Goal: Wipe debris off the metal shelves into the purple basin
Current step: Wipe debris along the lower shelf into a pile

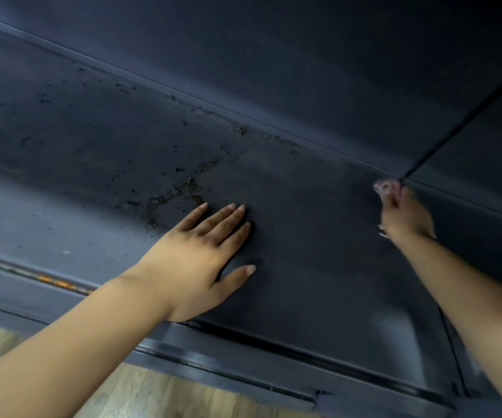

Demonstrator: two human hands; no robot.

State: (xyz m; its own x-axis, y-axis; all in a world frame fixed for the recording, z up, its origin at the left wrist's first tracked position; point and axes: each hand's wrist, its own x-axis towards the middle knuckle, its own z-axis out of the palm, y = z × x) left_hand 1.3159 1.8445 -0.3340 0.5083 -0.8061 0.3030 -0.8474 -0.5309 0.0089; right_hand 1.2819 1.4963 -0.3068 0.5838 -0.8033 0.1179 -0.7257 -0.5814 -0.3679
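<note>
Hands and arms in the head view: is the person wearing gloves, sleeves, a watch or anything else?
Nothing worn is visible. Both the left hand and the right hand are bare, without gloves, rings or a watch. Both forearms are uncovered down to the frame edge, with no sleeve in view. The right one is motion-blurred.

A shop or store room is hinted at by dark metal shelves; a wooden floor is seen below.

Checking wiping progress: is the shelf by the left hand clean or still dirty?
Still dirty. Brown crumbs lie scattered on the shelf beside the left hand's flat fingertips and along the back edge.
</note>
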